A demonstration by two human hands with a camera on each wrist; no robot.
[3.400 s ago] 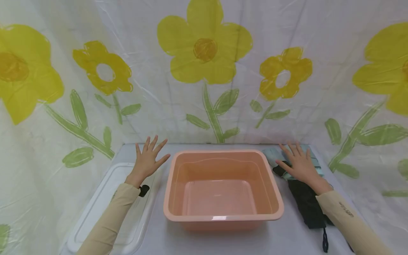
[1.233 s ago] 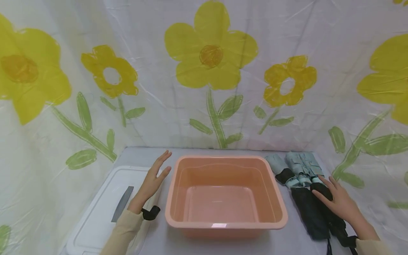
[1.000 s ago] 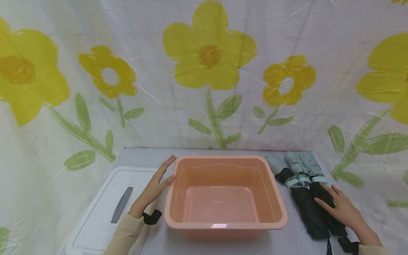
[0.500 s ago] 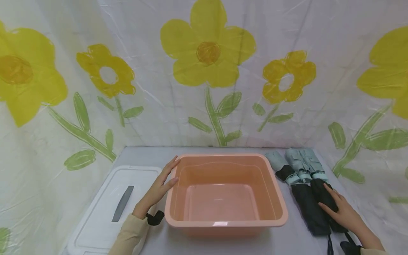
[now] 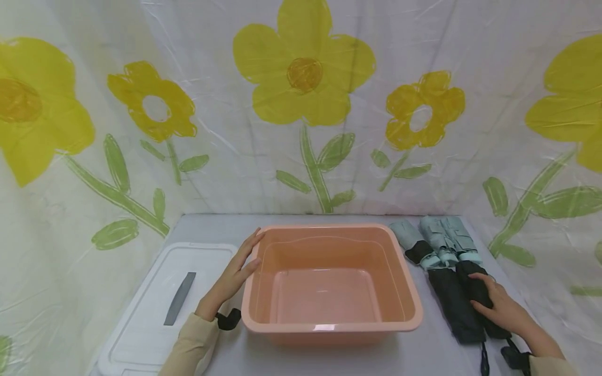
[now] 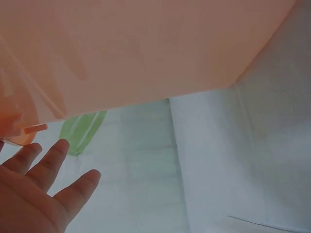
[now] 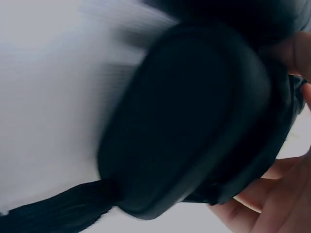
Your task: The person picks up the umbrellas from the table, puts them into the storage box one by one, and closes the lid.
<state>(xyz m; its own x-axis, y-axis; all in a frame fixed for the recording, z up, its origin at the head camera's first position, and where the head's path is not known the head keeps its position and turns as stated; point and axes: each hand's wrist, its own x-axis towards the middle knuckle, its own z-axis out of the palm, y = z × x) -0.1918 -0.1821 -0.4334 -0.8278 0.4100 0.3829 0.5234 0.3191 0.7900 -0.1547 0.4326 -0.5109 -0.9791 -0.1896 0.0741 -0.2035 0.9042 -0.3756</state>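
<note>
My left hand [image 5: 232, 279] rests fingertips at the left rim of a peach-coloured plastic basin [image 5: 332, 328]. In the left wrist view its fingers [image 6: 77, 189] are extended and spread beneath the basin's side [image 6: 160, 48]. My right hand [image 5: 500, 308] grips a folded black umbrella [image 5: 472, 277] lying right of the basin. The right wrist view shows thumb and fingers on either side of the umbrella [image 7: 184, 111], whose rounded end and strap [image 7: 58, 206] face the camera. Another folded black umbrella [image 5: 453, 308] lies directly to its left.
Several folded pale-teal umbrellas [image 5: 437, 237] with black parts lie beyond the black ones, near the table's back right corner. A white lid [image 5: 136, 324] with a grey strip [image 5: 180, 298] lies at left. A flower-printed curtain [image 5: 211, 183] hangs behind the table.
My left hand has come right from over the lid to the basin rim. My right hand has lowered from over the teal umbrellas onto the right black umbrella, its fingers now closing round it.
</note>
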